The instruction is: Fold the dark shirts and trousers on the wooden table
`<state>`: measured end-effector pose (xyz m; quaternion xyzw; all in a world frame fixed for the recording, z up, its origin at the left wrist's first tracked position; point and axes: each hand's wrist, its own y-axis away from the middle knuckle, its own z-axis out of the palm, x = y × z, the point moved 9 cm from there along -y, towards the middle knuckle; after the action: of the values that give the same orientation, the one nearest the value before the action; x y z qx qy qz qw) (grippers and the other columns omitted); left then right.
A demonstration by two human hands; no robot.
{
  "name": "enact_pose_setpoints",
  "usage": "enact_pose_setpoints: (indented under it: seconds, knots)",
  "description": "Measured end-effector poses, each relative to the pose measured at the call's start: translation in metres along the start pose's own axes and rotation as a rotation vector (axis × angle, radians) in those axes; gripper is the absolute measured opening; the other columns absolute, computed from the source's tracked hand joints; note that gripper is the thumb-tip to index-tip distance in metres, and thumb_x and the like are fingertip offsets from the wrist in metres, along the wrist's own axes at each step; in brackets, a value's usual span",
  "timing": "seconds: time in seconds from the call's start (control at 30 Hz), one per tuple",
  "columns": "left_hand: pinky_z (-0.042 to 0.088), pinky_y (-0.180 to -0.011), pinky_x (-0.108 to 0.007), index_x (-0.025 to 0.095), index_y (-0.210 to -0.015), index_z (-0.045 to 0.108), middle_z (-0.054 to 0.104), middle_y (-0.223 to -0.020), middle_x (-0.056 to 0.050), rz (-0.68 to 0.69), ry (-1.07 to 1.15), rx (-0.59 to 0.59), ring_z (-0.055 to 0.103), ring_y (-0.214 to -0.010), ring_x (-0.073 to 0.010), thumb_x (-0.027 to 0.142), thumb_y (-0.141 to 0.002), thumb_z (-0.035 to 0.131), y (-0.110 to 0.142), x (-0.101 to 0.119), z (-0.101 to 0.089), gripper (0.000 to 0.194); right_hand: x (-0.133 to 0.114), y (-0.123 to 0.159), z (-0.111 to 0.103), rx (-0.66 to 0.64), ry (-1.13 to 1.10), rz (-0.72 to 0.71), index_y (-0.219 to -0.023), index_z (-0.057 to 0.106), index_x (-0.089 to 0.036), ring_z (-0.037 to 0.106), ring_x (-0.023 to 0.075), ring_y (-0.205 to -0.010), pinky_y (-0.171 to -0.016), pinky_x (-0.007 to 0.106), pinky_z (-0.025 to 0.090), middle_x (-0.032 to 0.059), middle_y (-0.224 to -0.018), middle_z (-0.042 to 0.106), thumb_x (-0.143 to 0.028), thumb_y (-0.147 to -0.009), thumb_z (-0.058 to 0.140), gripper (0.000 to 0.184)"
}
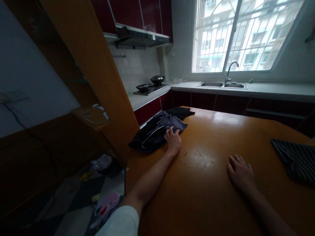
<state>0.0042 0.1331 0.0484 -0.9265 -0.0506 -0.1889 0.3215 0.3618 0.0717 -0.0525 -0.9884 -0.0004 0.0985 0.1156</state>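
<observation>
Dimly, at far left, a heap (105, 203) lies on the floor beyond the table's (201, 194) left edge, its pieces too dark to sort out. Above, the hood (142, 38) bears a pale tag (153, 36), too small to read. Along the table's left edge, reaching its far-left corner, lies the garment (154, 132), dark and crumpled, its long axis running from near left to far right, its grey end pointing right; whether the black cloth (182, 113) behind is part of it, I cannot tell. The left hand (173, 141) has bent fingers on the grey part, though whether they grip is unclear. The right hand (241, 172) is loose and holds nothing, over mid-table. Beside the right edge, striped cloth (301, 161) is cut off by the frame.
</observation>
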Motion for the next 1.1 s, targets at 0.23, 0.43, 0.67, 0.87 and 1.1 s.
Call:
enact_pose_setpoints:
  seconds: [0.23, 0.43, 0.67, 0.87, 1.1]
  knots:
    - [0.046, -0.103, -0.042, 0.020, -0.114, 0.074, 0.052, -0.134, -0.014, 0.030, 0.048, -0.010, 0.050, -0.118, -0.0298, -0.004, -0.087, 0.045, -0.015, -0.032, 0.005, 0.047, -0.004, 0.001, -0.005, -0.004, -0.008, -0.004, -0.143, 0.057, -0.012, 0.036, 0.0320, -0.148, -0.119, 0.056, 0.027, 0.0174, -0.157, 0.045, -0.040, -0.099, 0.028, 0.060]
    - [0.042, -0.110, -0.043, 0.017, -0.107, 0.076, 0.054, -0.131, -0.015, 0.036, 0.084, -0.007, 0.048, -0.123, -0.0299, -0.003, -0.084, 0.047, -0.017, -0.033, 0.015, 0.042, -0.004, 0.000, -0.005, -0.002, -0.023, -0.010, -0.141, 0.059, -0.013, 0.037, 0.0320, -0.148, -0.119, 0.055, 0.027, 0.0172, -0.157, 0.046, -0.040, -0.098, 0.031, 0.058]
    - [0.046, -0.104, -0.039, 0.017, -0.101, 0.076, 0.060, -0.110, -0.013, 0.031, 0.156, -0.013, 0.055, -0.112, -0.0259, -0.007, -0.081, 0.044, -0.026, -0.040, 0.012, 0.045, -0.004, 0.000, -0.006, 0.001, -0.026, -0.006, -0.141, 0.059, -0.013, 0.037, 0.0317, -0.148, -0.119, 0.055, 0.027, 0.0169, -0.157, 0.046, -0.040, -0.098, 0.032, 0.058]
    - [0.048, -0.100, -0.036, 0.017, -0.099, 0.076, 0.060, -0.107, -0.010, 0.135, 0.251, -0.048, 0.058, -0.107, -0.0227, -0.005, -0.078, 0.051, -0.014, -0.003, 0.016, 0.039, -0.005, -0.001, -0.008, -0.017, -0.027, 0.005, -0.142, 0.058, -0.013, 0.037, 0.0314, -0.148, -0.120, 0.054, 0.025, 0.0160, -0.157, 0.045, -0.039, -0.099, 0.032, 0.058]
    - [0.048, -0.097, -0.034, 0.016, -0.093, 0.076, 0.060, -0.103, -0.010, 0.148, 0.348, -0.089, 0.058, -0.103, -0.0221, -0.010, -0.074, 0.048, -0.002, 0.022, 0.023, 0.043, -0.007, -0.001, -0.012, -0.021, -0.045, 0.021, -0.142, 0.059, -0.014, 0.037, 0.0303, -0.148, -0.121, 0.053, 0.024, 0.0151, -0.157, 0.046, -0.038, -0.099, 0.035, 0.054]
